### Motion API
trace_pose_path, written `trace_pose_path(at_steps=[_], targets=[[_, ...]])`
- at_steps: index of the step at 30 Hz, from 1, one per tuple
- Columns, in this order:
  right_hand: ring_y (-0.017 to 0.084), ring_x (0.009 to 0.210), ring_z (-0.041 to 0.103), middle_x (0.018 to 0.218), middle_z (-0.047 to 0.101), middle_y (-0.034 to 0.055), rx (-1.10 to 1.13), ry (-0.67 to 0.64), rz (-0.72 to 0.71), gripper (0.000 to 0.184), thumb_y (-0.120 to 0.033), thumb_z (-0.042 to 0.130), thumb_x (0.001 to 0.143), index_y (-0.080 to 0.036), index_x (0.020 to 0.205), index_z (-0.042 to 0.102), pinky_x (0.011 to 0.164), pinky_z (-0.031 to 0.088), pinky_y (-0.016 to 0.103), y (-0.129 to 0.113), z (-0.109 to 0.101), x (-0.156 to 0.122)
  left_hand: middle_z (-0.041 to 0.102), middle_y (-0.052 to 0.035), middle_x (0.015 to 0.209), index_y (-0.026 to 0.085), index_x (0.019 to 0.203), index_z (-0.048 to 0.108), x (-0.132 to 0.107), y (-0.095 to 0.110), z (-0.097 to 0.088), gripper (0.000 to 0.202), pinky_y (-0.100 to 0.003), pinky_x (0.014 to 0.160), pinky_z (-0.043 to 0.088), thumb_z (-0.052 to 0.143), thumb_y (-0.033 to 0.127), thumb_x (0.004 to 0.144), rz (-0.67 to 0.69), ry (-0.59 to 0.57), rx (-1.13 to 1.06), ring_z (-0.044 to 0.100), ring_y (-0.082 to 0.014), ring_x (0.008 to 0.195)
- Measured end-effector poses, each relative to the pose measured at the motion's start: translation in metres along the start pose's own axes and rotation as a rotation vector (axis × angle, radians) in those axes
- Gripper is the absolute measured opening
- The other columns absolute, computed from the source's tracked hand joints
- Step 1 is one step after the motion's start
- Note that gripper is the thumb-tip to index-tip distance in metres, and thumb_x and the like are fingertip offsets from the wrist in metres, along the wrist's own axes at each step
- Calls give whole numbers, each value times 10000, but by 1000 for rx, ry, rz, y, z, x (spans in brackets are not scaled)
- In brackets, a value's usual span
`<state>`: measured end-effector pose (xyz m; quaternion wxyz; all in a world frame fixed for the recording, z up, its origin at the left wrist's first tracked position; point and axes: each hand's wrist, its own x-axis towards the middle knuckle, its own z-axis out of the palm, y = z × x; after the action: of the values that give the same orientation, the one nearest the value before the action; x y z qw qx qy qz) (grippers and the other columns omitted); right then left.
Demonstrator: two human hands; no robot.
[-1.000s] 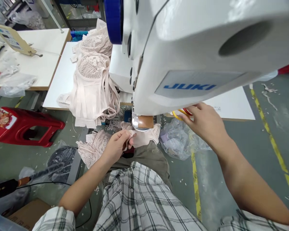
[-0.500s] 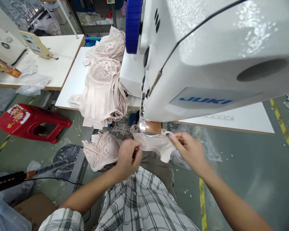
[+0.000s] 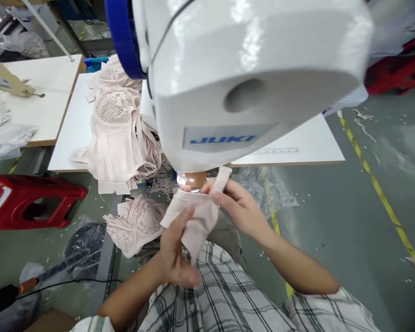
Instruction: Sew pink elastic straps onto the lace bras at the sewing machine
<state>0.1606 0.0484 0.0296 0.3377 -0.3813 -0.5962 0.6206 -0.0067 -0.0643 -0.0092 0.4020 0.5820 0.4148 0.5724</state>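
Observation:
Just below the sewing machine head, I have a pale pink bra [image 3: 200,216] with a plain fabric side turned up and a short tab [image 3: 222,179] sticking up from its edge. My right hand [image 3: 244,210] pinches the fabric at the base of that tab. On the other side, my left hand [image 3: 174,251] is around the lower left of the bra, some of its fingers hidden by the cloth. A second lace bra [image 3: 138,223] lies to the left of my left hand, near my lap.
The white sewing machine [image 3: 207,110] with a blue handwheel [image 3: 125,39] looms close above my hands. Stacked lace bras [image 3: 115,133] lie on the white tabletop [image 3: 67,133] at left. A red stool [image 3: 34,200], plastic bags [image 3: 263,189] and fabric scraps are around.
The bra has come out from beneath the machine head toward me and is turned and folded over. My left hand has moved onto it; my right hand has shifted left. The camera view has swung right.

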Motion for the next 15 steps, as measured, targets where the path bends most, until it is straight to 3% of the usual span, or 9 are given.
trace_pose_path(at_steps=[2, 3, 5, 6, 8, 11, 13, 15], targets=[[194, 910, 575, 982, 606, 59, -275, 156, -162, 151, -345, 637, 866, -205, 818, 661, 803, 495, 323, 4, 1, 21, 433, -163, 1516, 244, 1547, 311, 13, -5, -8, 831, -577, 1149, 325, 536, 665, 867, 173, 21, 272, 389, -408, 1409], [191, 884, 565, 970, 588, 58, -351, 223, -205, 143, -320, 648, 839, -201, 761, 636, 783, 492, 324, 8, 3, 29, 474, -175, 1481, 227, 1547, 313, 19, -8, -11, 779, -550, 1129, 368, 520, 611, 901, 178, 12, 399, 452, -386, 1368], [182, 843, 560, 971, 576, 54, -343, 296, -210, 113, -290, 642, 808, -203, 751, 598, 747, 495, 319, 18, 7, 42, 571, -171, 1381, 222, 1534, 345, 29, -13, -14, 736, -471, 1050, 467, 522, 573, 911, 50, -45, 623, 576, -336, 1239], [182, 857, 571, 998, 586, 53, -267, 297, -184, 84, -282, 635, 803, -208, 811, 596, 754, 502, 317, 23, 9, 45, 622, -161, 1307, 222, 1524, 368, 33, -14, -15, 731, -430, 998, 507, 538, 570, 903, -34, -91, 715, 626, -312, 1153], [187, 922, 601, 1063, 616, 51, -43, 252, -102, 204, -279, 624, 804, -220, 992, 574, 797, 518, 318, 29, 11, 48, 697, -127, 1137, 226, 1498, 421, 38, -13, -17, 706, -346, 883, 551, 573, 554, 892, -153, -177, 850, 683, -256, 956], [179, 885, 627, 1037, 657, 31, 186, 166, 26, 327, -307, 596, 822, -229, 1131, 521, 754, 527, 301, 31, 8, 53, 722, -81, 941, 242, 1474, 471, 42, -6, -17, 633, -250, 720, 539, 587, 500, 908, -191, -237, 948, 654, -177, 702], [167, 781, 611, 939, 657, 16, 159, 159, 56, 261, -358, 560, 854, -222, 1077, 544, 672, 510, 284, 29, 4, 59, 711, -57, 852, 259, 1487, 454, 44, -1, -17, 597, -223, 637, 506, 560, 464, 936, -181, -274, 997, 609, -149, 609], [168, 783, 597, 904, 645, 22, 10, 186, -15, 223, -393, 536, 878, -210, 1001, 570, 703, 511, 296, 26, -1, 68, 688, -39, 779, 268, 1506, 423, 47, 3, -17, 583, -216, 578, 470, 524, 441, 959, -172, -304, 1043, 578, -143, 567]])
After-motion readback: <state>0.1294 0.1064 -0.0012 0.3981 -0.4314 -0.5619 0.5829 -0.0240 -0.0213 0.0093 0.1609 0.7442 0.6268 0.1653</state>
